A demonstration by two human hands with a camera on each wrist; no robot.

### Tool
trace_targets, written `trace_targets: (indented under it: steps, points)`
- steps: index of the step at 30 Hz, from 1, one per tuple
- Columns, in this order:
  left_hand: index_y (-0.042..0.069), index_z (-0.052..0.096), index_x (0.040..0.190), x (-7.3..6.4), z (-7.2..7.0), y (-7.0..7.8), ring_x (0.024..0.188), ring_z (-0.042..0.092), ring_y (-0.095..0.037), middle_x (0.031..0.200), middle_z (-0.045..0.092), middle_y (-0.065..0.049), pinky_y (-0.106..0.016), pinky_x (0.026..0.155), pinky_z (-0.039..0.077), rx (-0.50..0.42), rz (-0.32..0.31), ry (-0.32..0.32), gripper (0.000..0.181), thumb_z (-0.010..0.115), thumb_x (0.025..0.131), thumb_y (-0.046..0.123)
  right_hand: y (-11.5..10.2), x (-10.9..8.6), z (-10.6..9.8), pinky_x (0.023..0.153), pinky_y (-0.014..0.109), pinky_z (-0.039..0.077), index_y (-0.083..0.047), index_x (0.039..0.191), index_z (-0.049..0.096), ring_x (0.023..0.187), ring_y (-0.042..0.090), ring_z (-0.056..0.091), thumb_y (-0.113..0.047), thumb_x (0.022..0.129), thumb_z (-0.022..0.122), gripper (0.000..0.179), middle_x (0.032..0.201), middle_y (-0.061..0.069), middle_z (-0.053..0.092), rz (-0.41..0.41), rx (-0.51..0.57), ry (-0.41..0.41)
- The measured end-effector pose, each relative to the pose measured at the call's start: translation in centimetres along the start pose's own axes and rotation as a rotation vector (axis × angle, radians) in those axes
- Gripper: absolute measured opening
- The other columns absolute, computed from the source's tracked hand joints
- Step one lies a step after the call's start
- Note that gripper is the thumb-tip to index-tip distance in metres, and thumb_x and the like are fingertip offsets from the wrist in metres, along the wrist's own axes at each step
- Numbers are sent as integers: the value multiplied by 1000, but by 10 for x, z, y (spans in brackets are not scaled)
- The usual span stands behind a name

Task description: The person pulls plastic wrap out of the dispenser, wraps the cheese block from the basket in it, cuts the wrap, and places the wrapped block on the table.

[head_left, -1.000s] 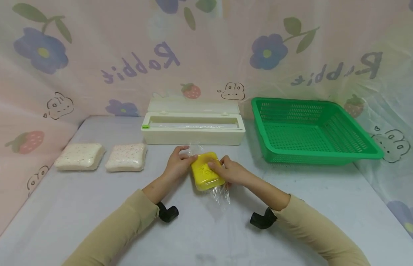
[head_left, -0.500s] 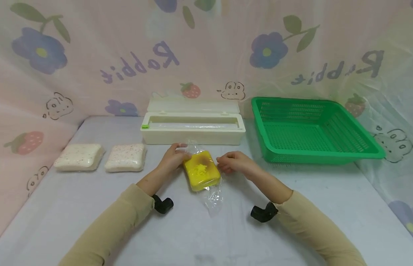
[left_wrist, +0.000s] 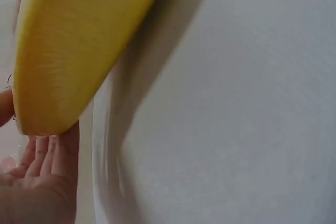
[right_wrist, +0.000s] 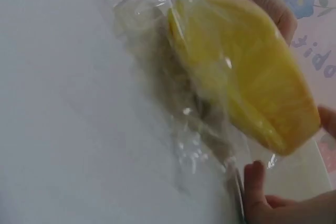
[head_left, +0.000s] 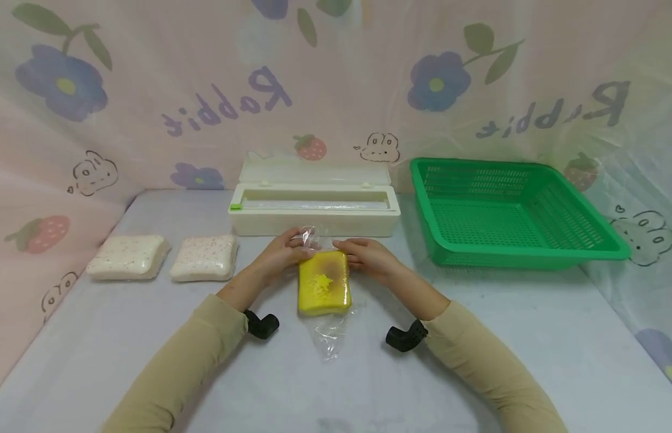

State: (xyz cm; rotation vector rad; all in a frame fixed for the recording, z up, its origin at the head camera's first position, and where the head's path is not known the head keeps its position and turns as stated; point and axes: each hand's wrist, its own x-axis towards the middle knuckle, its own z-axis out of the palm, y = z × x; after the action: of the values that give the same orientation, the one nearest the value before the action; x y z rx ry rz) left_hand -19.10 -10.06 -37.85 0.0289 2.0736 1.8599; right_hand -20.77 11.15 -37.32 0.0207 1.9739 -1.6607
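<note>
A yellow, round-cornered block (head_left: 316,291) in clear plastic film (head_left: 329,340) is tilted up at the middle of the table. It has a brownish patch and a rough star-like mark. My left hand (head_left: 276,258) holds its far left corner, thumb above and fingers beneath. At the far right corner, my right hand (head_left: 370,260) has its thumb and fingers spread. In the right wrist view, a fingertip (right_wrist: 254,174) stands apart from the block's underside. Loose film sticks out at both ends of the block.
Behind the hands stands an open white film dispenser (head_left: 314,222) with a green slider (head_left: 236,207). A green plastic basket (head_left: 525,255) is at the back right. Two wrapped, speckled white blocks, a left one (head_left: 128,257) and a right one (head_left: 204,257), lie on the left.
The right hand has let go of the block's right side and moved to its far right corner. The block has shifted slightly left and turned straighter. The left hand has kept hold.
</note>
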Motion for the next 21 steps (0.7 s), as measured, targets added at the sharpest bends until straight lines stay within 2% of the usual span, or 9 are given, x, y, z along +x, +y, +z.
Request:
trace_targets:
  steps: [3,6,10,14,16,18,21]
  points:
    - [11,37,142,-1,-1,3,105,60,-16,130,58,-16,-33,94,49,-18,62,-24,57,58,90,5,-1,-5,0,97,32,48,9,132,48,95,13,62,-32,93,60,58,125,16,60,10,42,-19]
    - [10,37,142,-2,-1,7,102,60,-15,130,58,-16,-35,93,50,-21,75,-25,58,60,89,7,-2,-8,-1,102,37,45,8,127,54,97,15,64,-31,92,62,53,124,16,62,30,66,-51]
    - [5,36,141,-2,1,8,99,61,-14,131,55,-19,-34,92,51,-16,29,-10,59,62,88,5,2,-7,0,101,36,46,5,124,59,98,13,63,-26,91,64,45,114,8,67,13,57,-44]
    - [2,40,137,1,5,5,103,61,-20,128,57,-21,-35,96,49,34,-34,41,55,65,88,9,9,-4,2,88,26,49,1,119,59,95,11,59,-19,90,65,36,105,2,66,-46,74,8]
    - [0,42,137,2,7,3,109,59,-23,131,55,-21,-37,100,46,54,-64,52,55,65,89,13,11,-1,3,80,21,48,1,117,56,89,8,58,-13,89,65,32,97,-3,63,-73,123,25]
    - [1,45,136,2,8,1,111,57,-24,131,56,-19,-37,101,45,95,-90,47,55,66,89,20,11,1,3,78,20,47,0,121,52,88,7,59,-9,88,63,36,95,-5,64,-93,177,29]
    - [1,51,134,4,11,-3,104,58,-18,127,60,-15,-31,93,48,141,-99,20,54,67,88,25,11,3,4,84,20,46,0,134,45,90,5,62,-2,88,61,49,101,-1,68,-136,227,24]
